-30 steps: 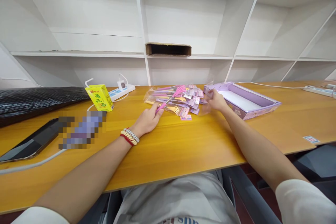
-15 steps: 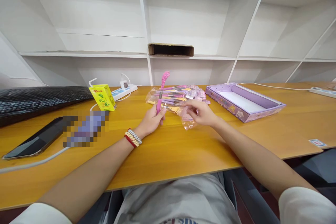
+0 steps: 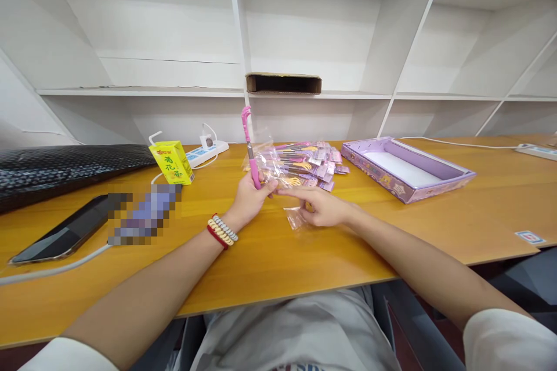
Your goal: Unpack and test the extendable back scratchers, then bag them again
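Observation:
Upright in my left hand is a pink stick with a metal middle and a small hand-shaped tip. My right hand is closed on a clear plastic bag, its fingertips close to those of my left hand. Part of the clear film shows above and between the hands. Just behind them lies a pile of wrapped sticks, pink, purple and yellow, with printed cards at their right ends.
A purple open box stands right of the pile. At the left are a yellow drink carton, a power strip, a phone and a white cable. White shelves with a cardboard box rise behind the table.
The pink stick has moved left and now leans left. My right hand has moved left and nearer to me with the clear bag, close to my left fingers.

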{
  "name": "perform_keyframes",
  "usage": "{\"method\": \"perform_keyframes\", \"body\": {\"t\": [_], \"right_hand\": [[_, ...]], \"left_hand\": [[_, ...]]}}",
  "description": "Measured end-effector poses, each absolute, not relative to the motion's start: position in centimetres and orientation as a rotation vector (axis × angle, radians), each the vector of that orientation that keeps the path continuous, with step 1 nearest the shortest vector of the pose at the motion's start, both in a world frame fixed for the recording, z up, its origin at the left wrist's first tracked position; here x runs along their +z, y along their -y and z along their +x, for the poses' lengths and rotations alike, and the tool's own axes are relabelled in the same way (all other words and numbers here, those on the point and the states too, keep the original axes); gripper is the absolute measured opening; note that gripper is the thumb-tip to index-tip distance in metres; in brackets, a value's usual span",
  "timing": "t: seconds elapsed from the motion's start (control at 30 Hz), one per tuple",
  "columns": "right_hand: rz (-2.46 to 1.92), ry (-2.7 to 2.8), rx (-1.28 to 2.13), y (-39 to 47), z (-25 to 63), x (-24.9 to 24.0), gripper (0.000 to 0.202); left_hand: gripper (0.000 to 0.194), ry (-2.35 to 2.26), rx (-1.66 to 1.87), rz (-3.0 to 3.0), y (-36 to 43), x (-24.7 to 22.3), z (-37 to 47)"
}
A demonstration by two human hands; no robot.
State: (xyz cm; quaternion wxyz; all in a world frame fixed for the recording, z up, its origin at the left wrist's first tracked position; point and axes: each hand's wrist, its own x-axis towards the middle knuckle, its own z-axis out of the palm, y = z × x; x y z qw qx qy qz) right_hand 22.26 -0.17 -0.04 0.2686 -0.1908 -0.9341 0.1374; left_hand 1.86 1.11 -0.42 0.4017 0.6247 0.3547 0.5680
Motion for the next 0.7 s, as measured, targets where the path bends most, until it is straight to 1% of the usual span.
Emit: {"method": "perform_keyframes", "body": {"t": [0.1,0.17,0.23,0.3,0.43,0.5,0.57,0.6,0.7], "right_hand": [[-0.659,2.413,0.235,-0.6,22.6,-0.4,0.064],[-0.708,2.333,0.165,-1.0,22.9,-0.5,0.051],[-0.752,2.255,0.176,-1.3,22.9,-0.5,0.036],[-0.809,2.193,0.315,-1.4,22.8,-0.5,0.030],[-0.774,2.040,0.807,-1.1,22.0,-1.0,0.036],[-0.729,1.937,0.984,-1.0,21.6,-1.3,0.036],[-0.730,1.848,1.087,-1.1,21.4,-1.4,0.038],[-0.739,1.792,1.125,-1.2,21.3,-1.4,0.039],[-0.733,1.548,1.216,-1.6,21.5,-1.0,0.040]], "left_hand": [[0.029,-1.078,1.472,1.713,-1.5,-0.5,1.5],[0.024,-1.258,1.417,1.937,-1.4,-0.6,1.3],[0.022,-1.368,1.285,2.185,-1.1,-0.7,1.4],[0.020,-1.322,1.120,2.385,-0.6,-0.9,1.8],[0.009,-1.116,0.932,2.556,0.4,-1.2,2.7],[0.007,-1.092,0.889,2.558,0.6,-1.1,2.9],[0.011,-1.102,0.864,2.521,0.6,-1.0,2.8],[0.017,-1.113,0.861,2.490,0.5,-0.9,2.6],[0.045,-1.159,0.909,2.367,0.0,-0.8,2.0]]}}
